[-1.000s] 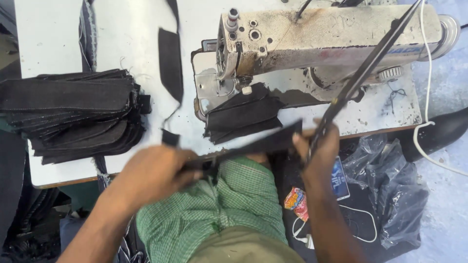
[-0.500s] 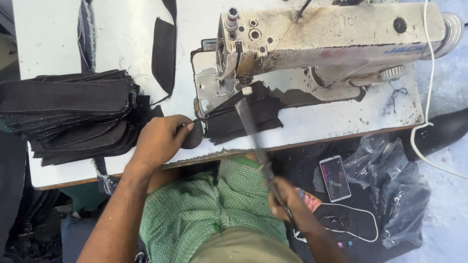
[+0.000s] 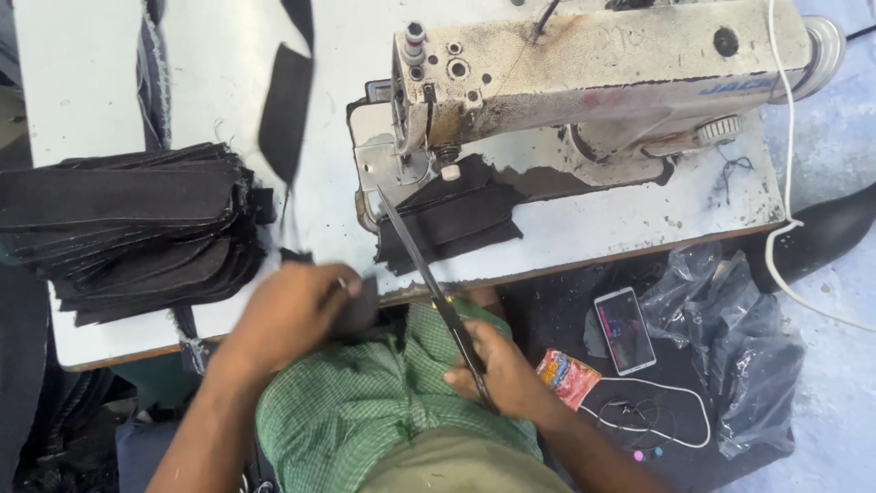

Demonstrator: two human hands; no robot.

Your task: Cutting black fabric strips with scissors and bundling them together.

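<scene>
My right hand (image 3: 497, 374) grips a long dark narrow strip (image 3: 427, 267) near my lap; the strip slants up and left toward the needle area of the worn white sewing machine (image 3: 584, 82). My left hand (image 3: 297, 315), blurred, is closed on a small piece of black fabric (image 3: 363, 306) at the table's front edge. Black fabric pieces (image 3: 452, 219) lie on the machine bed under the presser foot. I wear a green checked shirt (image 3: 365, 411).
A thick stack of black fabric strips (image 3: 128, 228) lies at the left of the white table (image 3: 228, 82). Another black piece (image 3: 285, 110) lies above it. At right, lower down: a phone (image 3: 625, 330), a small colourful packet (image 3: 568, 376), earphones, a black plastic bag (image 3: 748, 365), a white cable (image 3: 785, 183).
My left hand drew back from the fabric under the machine to the table's front edge. My right hand stays low with the strip, which a second ago stretched across between both hands.
</scene>
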